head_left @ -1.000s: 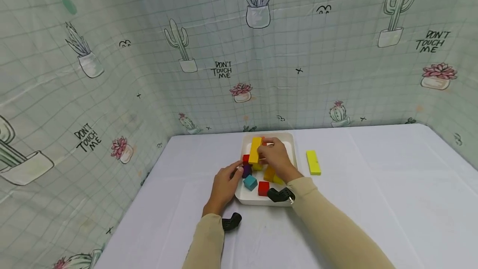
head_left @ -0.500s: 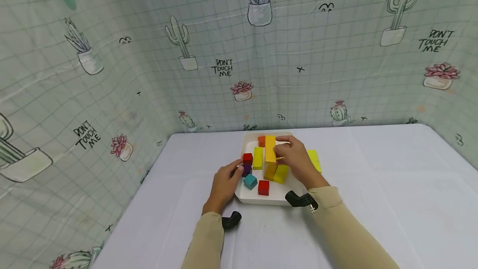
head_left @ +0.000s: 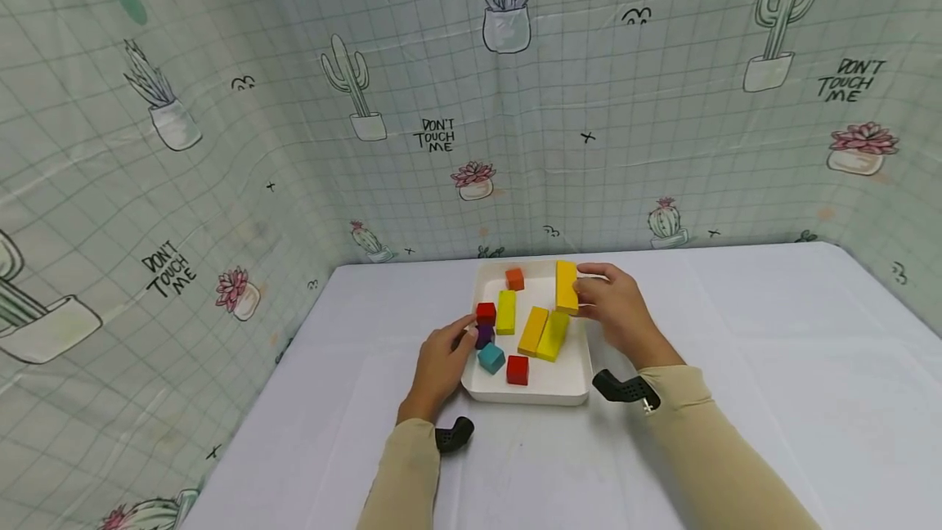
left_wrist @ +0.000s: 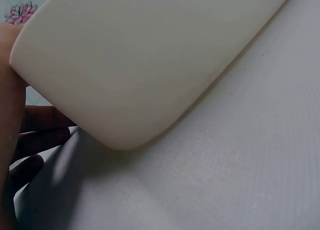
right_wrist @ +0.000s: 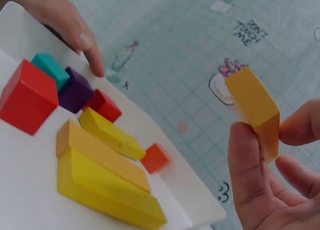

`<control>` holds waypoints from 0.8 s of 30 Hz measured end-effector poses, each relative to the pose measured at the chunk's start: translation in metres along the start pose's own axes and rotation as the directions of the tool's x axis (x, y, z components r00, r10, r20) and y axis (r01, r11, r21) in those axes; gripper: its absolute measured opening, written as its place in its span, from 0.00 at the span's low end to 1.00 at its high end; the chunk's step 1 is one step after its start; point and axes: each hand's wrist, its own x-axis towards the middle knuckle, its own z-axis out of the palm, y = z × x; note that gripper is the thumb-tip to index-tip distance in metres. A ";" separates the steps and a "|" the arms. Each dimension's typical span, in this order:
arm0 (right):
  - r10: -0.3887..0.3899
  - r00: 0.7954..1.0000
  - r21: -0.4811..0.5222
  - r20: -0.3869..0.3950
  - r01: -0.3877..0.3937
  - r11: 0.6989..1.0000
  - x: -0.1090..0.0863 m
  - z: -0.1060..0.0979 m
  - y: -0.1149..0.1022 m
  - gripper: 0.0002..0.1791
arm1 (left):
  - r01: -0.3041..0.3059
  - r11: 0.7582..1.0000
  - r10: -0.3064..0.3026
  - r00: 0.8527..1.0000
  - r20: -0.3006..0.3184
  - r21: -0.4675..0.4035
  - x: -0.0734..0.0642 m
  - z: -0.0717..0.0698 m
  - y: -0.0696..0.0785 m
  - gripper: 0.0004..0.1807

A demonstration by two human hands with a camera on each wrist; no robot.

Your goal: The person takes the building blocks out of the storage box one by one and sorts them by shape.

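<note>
My right hand [head_left: 621,309] pinches an orange-yellow rectangular wooden block [head_left: 566,288] between thumb and fingers, raised over the tray's right rim. My left hand [head_left: 440,366] grips the left wall of the white tray [head_left: 545,387]; in the left wrist view its fingers [left_wrist: 47,117] lie against the outside of the wall. Inside the tray, an orange-yellow block [right_wrist: 102,155] lies side by side with a yellow block [right_wrist: 110,192]. Another yellow block [head_left: 506,312] lies left of them. Red [head_left: 486,313], purple [head_left: 484,337] and teal [head_left: 491,358] cubes line the left wall.
A larger red cube [head_left: 518,370] sits near the tray's front, and an orange cube [head_left: 514,279] near its back. The white-covered table [head_left: 773,366] reaches to a patterned cloth backdrop [head_left: 589,88] behind and at both sides.
My right hand has carried the orange-yellow block rightward from above the tray's middle to its right rim. The yellow block lying right of the tray is now hidden behind that hand. My left hand stays put.
</note>
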 end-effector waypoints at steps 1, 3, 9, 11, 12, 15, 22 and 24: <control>0.003 1.000 -0.011 -0.002 -0.003 1.000 0.000 -0.004 0.000 0.28 | 0.000 1.000 0.000 1.000 0.001 -0.003 0.000 0.000 0.000 0.24; 0.004 1.000 -0.027 -0.003 -0.004 1.000 0.000 -0.011 0.001 0.29 | 0.000 1.000 0.000 1.000 0.004 -0.007 0.000 -0.001 0.000 0.24; -0.010 1.000 -0.069 -0.021 0.008 0.998 -0.003 -0.030 -0.001 0.31 | -0.015 1.000 0.015 1.000 0.003 -0.012 0.000 -0.002 0.002 0.24; -0.022 0.999 -0.079 -0.028 0.019 0.997 -0.003 -0.034 -0.001 0.31 | -0.015 1.000 0.015 1.000 0.003 -0.012 0.000 -0.002 0.002 0.24; -0.026 0.999 -0.083 -0.032 0.024 0.996 -0.003 -0.036 -0.001 0.31 | -0.015 1.000 0.015 1.000 0.002 -0.011 0.000 -0.002 0.002 0.24; -0.029 0.999 -0.091 -0.039 0.025 0.996 -0.002 -0.044 0.001 0.31 | -0.010 1.000 0.010 1.000 0.001 -0.007 0.000 -0.002 0.001 0.24; 0.041 0.999 0.014 0.015 -0.041 0.999 0.003 -0.065 0.010 0.32 | 0.007 1.000 -0.007 1.000 0.007 -0.008 0.000 -0.001 0.002 0.25; 0.063 0.998 0.032 0.022 -0.064 0.997 0.004 -0.071 0.012 0.33 | 0.011 1.000 -0.011 1.000 0.007 -0.008 0.000 -0.002 0.003 0.25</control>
